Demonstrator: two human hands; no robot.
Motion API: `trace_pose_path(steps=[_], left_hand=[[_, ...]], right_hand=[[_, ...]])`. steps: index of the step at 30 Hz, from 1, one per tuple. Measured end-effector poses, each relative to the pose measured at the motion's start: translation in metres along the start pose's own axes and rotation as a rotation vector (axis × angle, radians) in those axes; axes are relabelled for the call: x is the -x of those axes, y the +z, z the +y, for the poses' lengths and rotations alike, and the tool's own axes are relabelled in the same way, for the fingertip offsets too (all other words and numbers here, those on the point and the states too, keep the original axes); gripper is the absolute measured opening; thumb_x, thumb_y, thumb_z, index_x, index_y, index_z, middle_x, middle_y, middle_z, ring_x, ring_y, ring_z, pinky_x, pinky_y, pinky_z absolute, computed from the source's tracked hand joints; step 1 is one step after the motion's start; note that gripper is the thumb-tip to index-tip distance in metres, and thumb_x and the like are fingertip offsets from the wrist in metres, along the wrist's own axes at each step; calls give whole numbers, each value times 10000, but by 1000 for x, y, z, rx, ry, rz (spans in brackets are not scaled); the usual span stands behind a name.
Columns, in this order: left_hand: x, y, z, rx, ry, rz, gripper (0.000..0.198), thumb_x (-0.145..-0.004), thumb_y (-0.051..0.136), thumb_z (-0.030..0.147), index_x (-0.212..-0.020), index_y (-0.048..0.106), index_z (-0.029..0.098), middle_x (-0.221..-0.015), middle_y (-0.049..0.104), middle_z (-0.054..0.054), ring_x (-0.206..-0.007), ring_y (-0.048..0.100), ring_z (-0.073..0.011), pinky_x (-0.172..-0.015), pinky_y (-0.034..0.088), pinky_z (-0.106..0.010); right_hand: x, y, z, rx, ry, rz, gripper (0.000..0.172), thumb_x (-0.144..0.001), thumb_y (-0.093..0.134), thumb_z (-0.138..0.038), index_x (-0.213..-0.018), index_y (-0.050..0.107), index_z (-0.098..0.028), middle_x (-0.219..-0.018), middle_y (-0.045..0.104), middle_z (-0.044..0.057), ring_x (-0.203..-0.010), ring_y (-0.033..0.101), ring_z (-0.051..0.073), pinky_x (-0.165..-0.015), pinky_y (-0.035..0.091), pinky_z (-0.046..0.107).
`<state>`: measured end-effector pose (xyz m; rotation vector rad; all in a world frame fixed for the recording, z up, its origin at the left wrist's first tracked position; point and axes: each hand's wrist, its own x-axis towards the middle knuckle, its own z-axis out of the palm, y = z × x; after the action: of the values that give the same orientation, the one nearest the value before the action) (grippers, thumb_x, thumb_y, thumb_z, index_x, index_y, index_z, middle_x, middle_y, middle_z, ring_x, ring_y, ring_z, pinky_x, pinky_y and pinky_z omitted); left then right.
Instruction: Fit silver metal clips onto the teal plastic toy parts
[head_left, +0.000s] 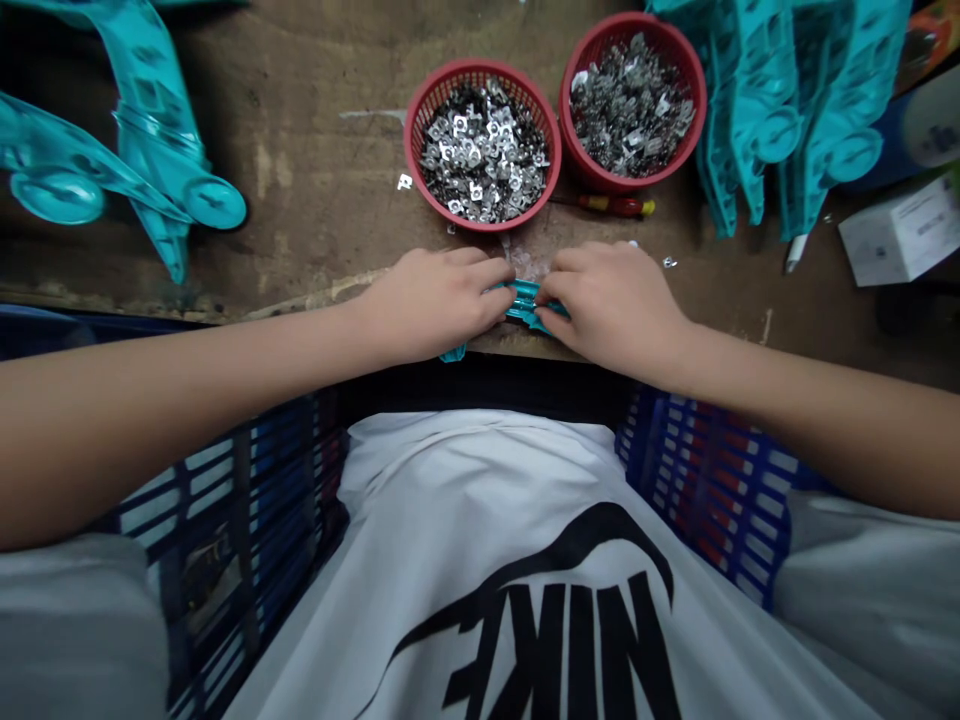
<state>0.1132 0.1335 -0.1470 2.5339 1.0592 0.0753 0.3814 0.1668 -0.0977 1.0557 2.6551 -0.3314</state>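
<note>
Teal plastic part (529, 303) is lying crosswise along the wooden surface (300, 200) — left hand (435, 305) and right hand (615, 310) are equally near, their fingers clamping it from either end.

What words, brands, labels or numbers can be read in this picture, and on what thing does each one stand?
"NIKE", with a swoosh above it, upside down in this view, on the white T-shirt.
Small print on the white cardboard box: too small to read.
Blue marking on the white round object at the top right: too blurred to read.
</note>
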Motion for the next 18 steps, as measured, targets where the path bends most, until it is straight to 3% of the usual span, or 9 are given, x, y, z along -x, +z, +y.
trace_pose_path(steps=[5, 9, 15, 18], left_hand=[[-2, -1, 1, -92, -20, -41, 399, -1298, 545, 347, -1463, 883, 214, -1553, 854, -210, -1413, 826, -418, -972, 703, -481], [-2, 0, 0, -92, -13, -34, 398, -1298, 556, 364, -1461, 883, 204, -1544, 853, -220, -1398, 828, -431, -943, 697, -490], [-1, 1, -1, -121, 6, -24, 380, -1300, 548, 361, -1435, 873, 218, -1503, 862, -206, -1387, 824, -418, -893, 669, -461], [-2, 0, 0, -171, 26, -33, 394, -1311, 530, 363, -1442, 868, 209, -1495, 863, -215, -1370, 834, -423, -826, 641, -457]], right_hand=[[3, -21, 2, 77, -50, -139, 392, -1293, 624, -285, -1289, 995, -157, -1285, 899, 214, -1221, 761, 399, -861, 285, 456], [2, -19, 2, 110, -106, -124, 391, -1285, 609, -272, -1256, 984, -164, -1209, 889, 196, -1197, 748, 388, -860, 287, 454], [1, -25, -8, 196, -88, -271, 396, -1324, 571, -206, -1388, 958, -154, -1267, 869, 218, -1328, 717, 427, -885, 263, 484], [2, -21, -10, 250, -117, -250, 415, -1324, 545, -174, -1365, 958, -169, -1241, 860, 204, -1319, 698, 424, -903, 284, 496]])
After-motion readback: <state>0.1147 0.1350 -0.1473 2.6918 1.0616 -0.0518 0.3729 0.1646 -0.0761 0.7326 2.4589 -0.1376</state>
